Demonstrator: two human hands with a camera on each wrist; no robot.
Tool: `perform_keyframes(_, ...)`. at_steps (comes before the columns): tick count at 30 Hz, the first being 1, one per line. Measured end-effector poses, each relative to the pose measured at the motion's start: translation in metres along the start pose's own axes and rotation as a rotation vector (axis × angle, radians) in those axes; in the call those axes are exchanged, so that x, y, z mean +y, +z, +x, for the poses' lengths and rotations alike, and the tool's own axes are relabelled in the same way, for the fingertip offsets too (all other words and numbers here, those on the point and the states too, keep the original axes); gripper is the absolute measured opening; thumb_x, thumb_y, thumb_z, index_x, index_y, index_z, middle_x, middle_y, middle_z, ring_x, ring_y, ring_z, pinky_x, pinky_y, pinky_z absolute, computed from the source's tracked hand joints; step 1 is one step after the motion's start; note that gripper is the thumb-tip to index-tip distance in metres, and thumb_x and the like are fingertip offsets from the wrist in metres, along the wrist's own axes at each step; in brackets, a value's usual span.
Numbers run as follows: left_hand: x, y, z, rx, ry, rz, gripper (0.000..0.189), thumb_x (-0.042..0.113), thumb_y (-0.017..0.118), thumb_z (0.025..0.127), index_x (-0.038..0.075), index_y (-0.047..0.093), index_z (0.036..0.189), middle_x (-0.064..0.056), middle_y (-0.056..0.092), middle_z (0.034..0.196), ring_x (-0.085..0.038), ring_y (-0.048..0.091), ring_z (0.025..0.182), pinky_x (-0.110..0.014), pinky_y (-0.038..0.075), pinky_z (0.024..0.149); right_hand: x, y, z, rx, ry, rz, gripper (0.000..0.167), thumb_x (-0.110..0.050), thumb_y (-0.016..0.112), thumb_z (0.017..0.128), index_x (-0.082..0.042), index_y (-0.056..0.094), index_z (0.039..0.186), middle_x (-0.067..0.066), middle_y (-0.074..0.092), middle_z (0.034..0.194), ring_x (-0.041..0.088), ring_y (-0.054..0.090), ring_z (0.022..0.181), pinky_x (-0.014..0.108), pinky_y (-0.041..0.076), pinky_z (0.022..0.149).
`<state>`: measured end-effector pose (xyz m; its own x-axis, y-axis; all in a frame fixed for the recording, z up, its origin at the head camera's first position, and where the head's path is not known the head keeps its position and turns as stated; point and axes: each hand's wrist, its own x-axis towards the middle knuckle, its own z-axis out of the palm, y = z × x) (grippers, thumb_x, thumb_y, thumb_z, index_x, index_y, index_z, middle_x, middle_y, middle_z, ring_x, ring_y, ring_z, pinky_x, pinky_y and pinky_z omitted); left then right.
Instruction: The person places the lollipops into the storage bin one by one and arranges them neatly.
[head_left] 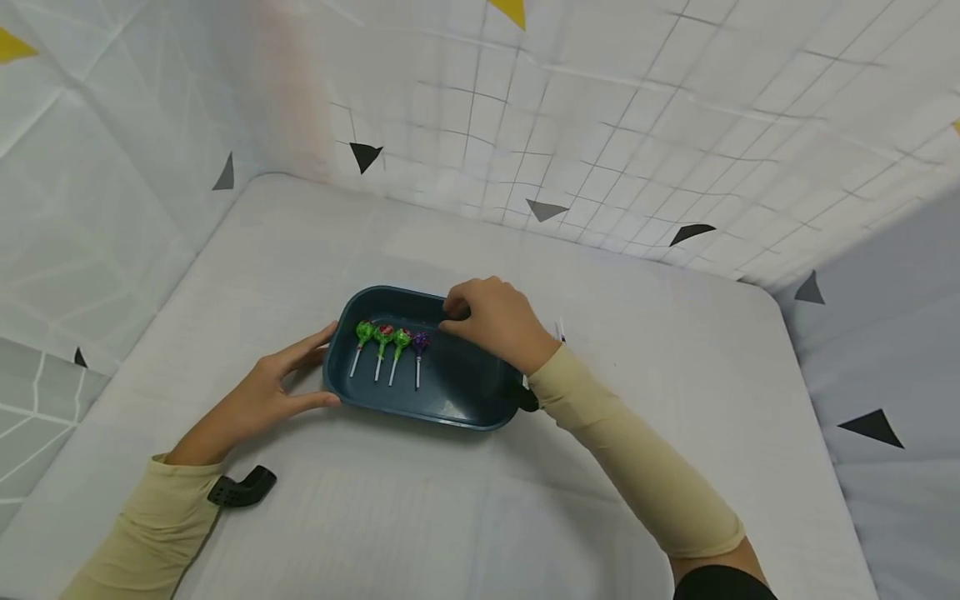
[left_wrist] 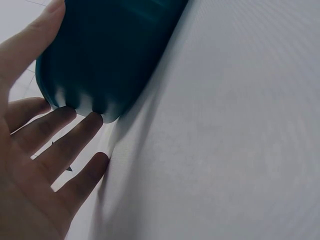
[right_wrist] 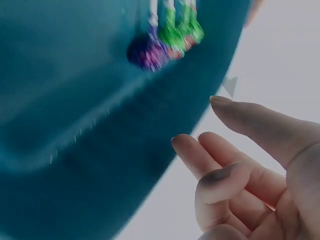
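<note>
Currently, your left hand [head_left: 258, 393] rests spread, fairly straight fingers against the left end of the dark blue tray [head_left: 465, 375], at the centre of the head view. Left of middle inside lie three green lollipops [head_left: 384, 335] and a purple lollipop [head_left: 420, 342]. Your right hand [head_left: 501, 317], fingers loosely bent around nothing, is at the tray's upper edge.

Soft light is spread across the head view; faint glare is caught on the tray [head_left: 453, 398] below centre. The wrist views are dimmer: the left hand [left_wrist: 30, 172] is shaded, lower left, and lollipops [right_wrist: 172, 37] are blurred, upper centre.
</note>
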<state>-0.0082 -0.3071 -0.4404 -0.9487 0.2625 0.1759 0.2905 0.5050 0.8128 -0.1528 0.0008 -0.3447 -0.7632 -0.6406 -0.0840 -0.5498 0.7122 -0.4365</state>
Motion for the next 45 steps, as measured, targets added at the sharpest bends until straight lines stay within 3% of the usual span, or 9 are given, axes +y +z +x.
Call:
perform_keyframes(5, 0.001, 0.000, 0.001, -0.004, 0.005, -0.001, 0.105, 0.008, 0.091, 0.076, 0.015, 0.033, 0.163, -0.020, 0.042, 0.162, 0.013, 0.048, 0.130, -0.003, 0.035, 0.111, 0.016, -0.023, -0.018, 0.077, 0.084, 0.043, 0.026, -0.036, 0.076, 0.095, -0.015, 0.079, 0.109, 0.000, 0.079, 0.106, 0.019, 0.072, 0.090, 0.040, 0.060, 0.081)
perform_keyframes(9, 0.001, 0.000, 0.001, -0.004, 0.005, 0.001, 0.105, 0.008, 0.091, 0.076, 0.015, 0.032, 0.163, -0.021, 0.041, 0.163, 0.012, 0.048, 0.131, -0.003, 0.035, 0.111, 0.031, -0.034, -0.035, 0.150, 0.138, 0.045, 0.027, -0.035, 0.075, 0.095, -0.013, 0.079, 0.110, 0.003, 0.080, 0.106, 0.020, 0.069, 0.076, 0.037, 0.057, 0.071)
perform_keyframes(14, 0.000, 0.001, 0.001, 0.001, 0.000, 0.006, 0.105, 0.010, 0.091, 0.077, 0.015, 0.033, 0.163, -0.020, 0.042, 0.162, 0.014, 0.047, 0.130, -0.002, 0.035, 0.110, 0.052, -0.030, -0.051, 0.184, 0.245, -0.002, 0.030, -0.035, 0.075, 0.095, -0.009, 0.078, 0.111, 0.007, 0.080, 0.107, 0.025, 0.070, 0.081, 0.040, 0.058, 0.068)
perform_keyframes(18, -0.001, 0.001, 0.001, 0.001, -0.007, 0.003, 0.105, 0.010, 0.091, 0.077, 0.016, 0.032, 0.163, -0.020, 0.042, 0.162, 0.015, 0.047, 0.130, -0.002, 0.035, 0.110, 0.070, -0.017, -0.059, 0.166, 0.309, -0.089, 0.034, -0.036, 0.075, 0.095, -0.006, 0.078, 0.112, 0.010, 0.080, 0.108, 0.030, 0.073, 0.089, 0.044, 0.061, 0.069)
perform_keyframes(23, 0.000, 0.000, 0.000, -0.005, -0.022, 0.006, 0.105, 0.010, 0.090, 0.077, 0.018, 0.032, 0.164, -0.019, 0.041, 0.163, 0.016, 0.046, 0.130, -0.001, 0.035, 0.109, 0.086, -0.003, -0.062, 0.127, 0.362, -0.159, 0.036, -0.038, 0.075, 0.095, -0.005, 0.078, 0.111, 0.012, 0.080, 0.106, 0.032, 0.074, 0.086, 0.045, 0.062, 0.066)
perform_keyframes(30, 0.003, 0.000, 0.000, -0.006, -0.020, 0.001, 0.105, 0.007, 0.090, 0.076, 0.017, 0.032, 0.164, -0.020, 0.041, 0.163, 0.015, 0.046, 0.130, -0.001, 0.035, 0.110, 0.096, 0.005, -0.063, 0.044, 0.400, -0.117, 0.030, -0.033, 0.073, 0.096, -0.006, 0.080, 0.106, 0.011, 0.080, 0.099, 0.027, 0.074, 0.082, 0.039, 0.061, 0.061)
perform_keyframes(45, 0.001, 0.000, 0.000, -0.012, -0.008, 0.001, 0.105, 0.007, 0.090, 0.077, 0.018, 0.031, 0.164, -0.016, 0.040, 0.164, 0.012, 0.048, 0.132, -0.002, 0.034, 0.111, 0.103, 0.006, -0.065, 0.048, 0.386, -0.027, 0.027, -0.031, 0.074, 0.096, -0.007, 0.080, 0.107, 0.011, 0.079, 0.103, 0.027, 0.073, 0.087, 0.037, 0.061, 0.063)
